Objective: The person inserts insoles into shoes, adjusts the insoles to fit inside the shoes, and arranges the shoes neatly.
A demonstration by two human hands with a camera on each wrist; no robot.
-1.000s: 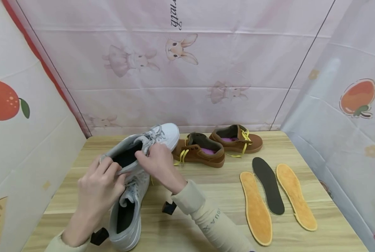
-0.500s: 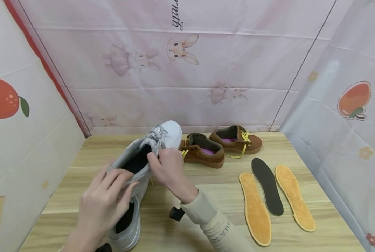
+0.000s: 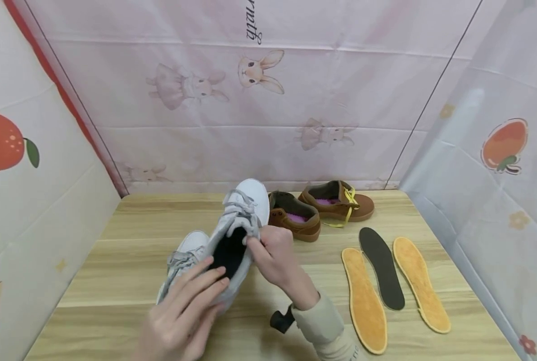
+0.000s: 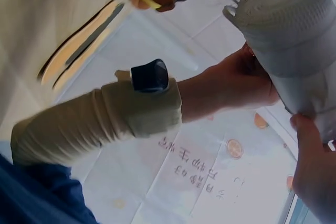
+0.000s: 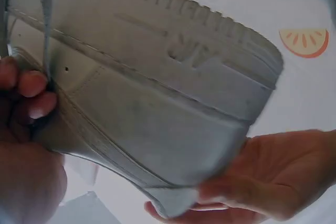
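A white sneaker (image 3: 237,213) with grey laces is held tilted above the table, its dark opening facing up toward the head camera. My left hand (image 3: 182,313) grips the heel end, fingertips over the collar into the opening; the right wrist view shows this left hand (image 5: 273,177) at the heel. My right hand (image 3: 277,255) pinches the collar beside the laces. In the right wrist view, the sneaker's side and ridged sole edge (image 5: 173,3) fill much of the picture. A second white sneaker (image 3: 188,250) is behind and left of the held one, partly hidden by my left hand.
Two brown shoes with purple insides, a nearer one (image 3: 304,228) and a farther one (image 3: 360,205) with yellow laces, stand along the back edge. On the right lie an orange insole (image 3: 365,301), a black insole (image 3: 382,268) and another orange insole (image 3: 421,285). Printed curtains enclose the table (image 3: 115,281).
Both hands have moved right and toward me with the sneaker, which has turned so its toe points more away from me. More of the second sneaker's front now shows.
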